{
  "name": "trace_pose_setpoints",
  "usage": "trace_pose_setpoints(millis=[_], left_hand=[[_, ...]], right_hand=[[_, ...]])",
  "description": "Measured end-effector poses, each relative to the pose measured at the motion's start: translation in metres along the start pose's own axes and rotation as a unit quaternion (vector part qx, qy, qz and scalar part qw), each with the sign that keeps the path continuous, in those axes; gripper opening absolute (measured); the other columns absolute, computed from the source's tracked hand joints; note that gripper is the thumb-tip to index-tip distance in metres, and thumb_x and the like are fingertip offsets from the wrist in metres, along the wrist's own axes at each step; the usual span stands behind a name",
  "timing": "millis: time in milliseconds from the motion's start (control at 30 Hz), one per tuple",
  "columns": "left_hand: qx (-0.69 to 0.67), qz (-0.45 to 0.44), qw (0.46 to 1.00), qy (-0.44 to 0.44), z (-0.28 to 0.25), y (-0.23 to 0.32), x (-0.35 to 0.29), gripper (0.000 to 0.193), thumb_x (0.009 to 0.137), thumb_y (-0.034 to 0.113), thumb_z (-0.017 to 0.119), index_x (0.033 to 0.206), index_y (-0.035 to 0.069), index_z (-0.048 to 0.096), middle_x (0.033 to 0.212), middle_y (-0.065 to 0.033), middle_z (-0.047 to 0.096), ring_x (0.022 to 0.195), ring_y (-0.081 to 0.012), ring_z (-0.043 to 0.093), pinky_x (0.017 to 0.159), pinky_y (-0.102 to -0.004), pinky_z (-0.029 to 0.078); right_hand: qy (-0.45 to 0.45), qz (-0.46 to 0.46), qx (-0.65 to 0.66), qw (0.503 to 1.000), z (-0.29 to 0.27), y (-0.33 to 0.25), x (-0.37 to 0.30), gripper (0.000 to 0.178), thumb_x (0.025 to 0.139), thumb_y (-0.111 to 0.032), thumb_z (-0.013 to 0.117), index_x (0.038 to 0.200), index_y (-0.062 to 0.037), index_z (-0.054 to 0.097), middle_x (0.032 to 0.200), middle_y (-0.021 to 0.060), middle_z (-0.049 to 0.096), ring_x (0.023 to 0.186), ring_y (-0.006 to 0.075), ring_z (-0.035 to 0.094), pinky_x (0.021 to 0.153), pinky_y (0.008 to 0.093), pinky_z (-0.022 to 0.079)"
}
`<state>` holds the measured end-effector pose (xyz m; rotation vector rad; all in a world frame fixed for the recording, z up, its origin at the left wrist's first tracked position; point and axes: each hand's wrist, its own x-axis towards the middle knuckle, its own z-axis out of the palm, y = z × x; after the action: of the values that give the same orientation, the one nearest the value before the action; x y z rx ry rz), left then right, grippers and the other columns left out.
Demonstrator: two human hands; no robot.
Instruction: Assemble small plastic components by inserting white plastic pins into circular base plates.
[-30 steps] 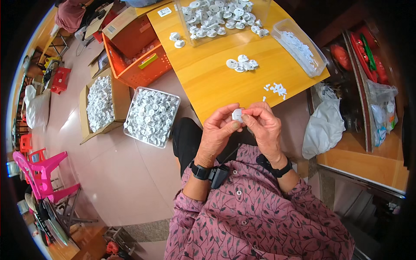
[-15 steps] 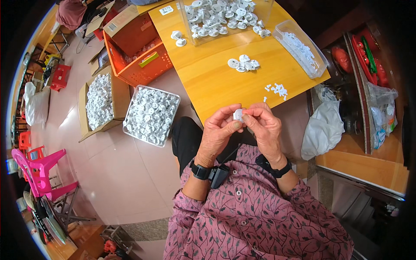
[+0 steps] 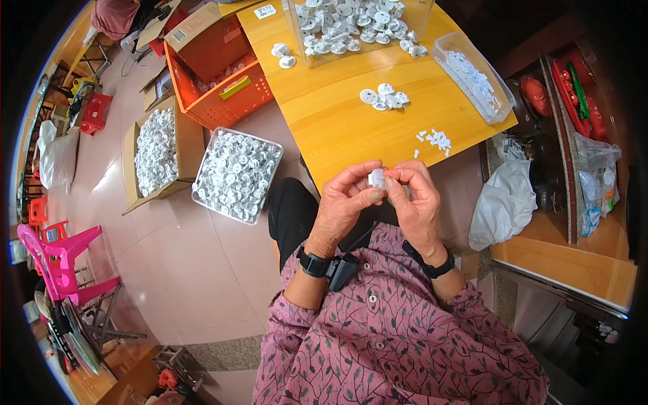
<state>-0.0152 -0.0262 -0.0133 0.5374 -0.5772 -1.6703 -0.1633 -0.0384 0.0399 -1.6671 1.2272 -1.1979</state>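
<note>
Between my hands, just off the near edge of the yellow table, is a small round white plastic part. My left hand pinches it between thumb and fingers. From the other side my right hand closes its thumb and forefinger at the part's edge; whether a smaller piece sits in that pinch is hidden. Beyond my hands a small heap of similar white parts lies on the table. Right of it are several tiny white pegs, loose near the table's right edge.
A clear bin of white parts stands at the table's back, and a clear tray of tiny pieces at its right. On the floor left are a full clear tub, a cardboard box and an orange crate. A white bag hangs right.
The view has shifted slightly. The white part has turned a little between my fingers, showing more of its side. Both hands keep their pinch around it.
</note>
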Motion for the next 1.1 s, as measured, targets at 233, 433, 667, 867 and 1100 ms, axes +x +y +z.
trace_pose_setpoints(millis=[233, 433, 667, 867, 1100], left_hand=[[0.003, 0.002, 1.0, -0.008, -0.002, -0.001, 0.0, 0.045, 0.086, -0.004, 0.072, 0.129, -0.003, 0.059, 0.11, -0.0083, 0.068, 0.091, -0.0127, 0.065, 0.079, -0.0249, 0.056], [0.012, 0.002, 1.0, -0.017, -0.001, -0.001, 0.0, 0.046, 0.086, -0.004, 0.073, 0.129, -0.002, 0.059, 0.109, -0.0076, 0.068, 0.089, -0.0117, 0.064, 0.078, -0.0244, 0.055], [0.037, -0.002, 0.999, -0.02, -0.006, -0.001, -0.002, 0.044, 0.086, -0.001, 0.074, 0.128, -0.001, 0.061, 0.104, -0.0053, 0.068, 0.086, -0.0104, 0.063, 0.074, -0.023, 0.054], [0.022, -0.003, 1.0, -0.015, 0.0, 0.003, -0.002, 0.044, 0.086, -0.001, 0.073, 0.128, -0.001, 0.061, 0.102, -0.0045, 0.068, 0.083, -0.0094, 0.062, 0.073, -0.0223, 0.053], [0.014, -0.006, 1.0, 0.001, 0.002, 0.004, -0.002, 0.043, 0.085, 0.001, 0.075, 0.126, -0.002, 0.062, 0.099, -0.0054, 0.067, 0.079, -0.0114, 0.062, 0.073, -0.0239, 0.053]], right_hand=[[0.004, -0.071, -0.083, 0.994, -0.001, -0.003, 0.003, 0.009, 0.088, -0.002, 0.068, 0.094, 0.0007, 0.063, 0.094, 0.0106, 0.058, 0.084, 0.0217, 0.061, 0.072, 0.0322, 0.05], [-0.012, -0.125, -0.142, 0.982, -0.005, -0.009, 0.006, 0.009, 0.088, -0.001, 0.068, 0.094, -0.0005, 0.062, 0.094, 0.012, 0.057, 0.082, 0.0248, 0.061, 0.07, 0.0349, 0.051], [-0.046, -0.109, -0.134, 0.984, -0.006, -0.012, 0.004, 0.011, 0.088, 0.001, 0.066, 0.097, 0.0002, 0.06, 0.095, 0.013, 0.057, 0.081, 0.0243, 0.062, 0.069, 0.033, 0.051], [-0.049, -0.054, -0.064, 0.995, -0.009, -0.013, 0.003, 0.011, 0.089, 0.0, 0.065, 0.098, 0.0008, 0.06, 0.097, 0.0126, 0.059, 0.084, 0.023, 0.065, 0.072, 0.0323, 0.052], [-0.049, -0.071, -0.113, 0.99, -0.008, -0.012, 0.004, 0.008, 0.09, -0.002, 0.064, 0.096, -0.0003, 0.059, 0.094, 0.013, 0.059, 0.082, 0.0264, 0.064, 0.072, 0.0354, 0.052]])
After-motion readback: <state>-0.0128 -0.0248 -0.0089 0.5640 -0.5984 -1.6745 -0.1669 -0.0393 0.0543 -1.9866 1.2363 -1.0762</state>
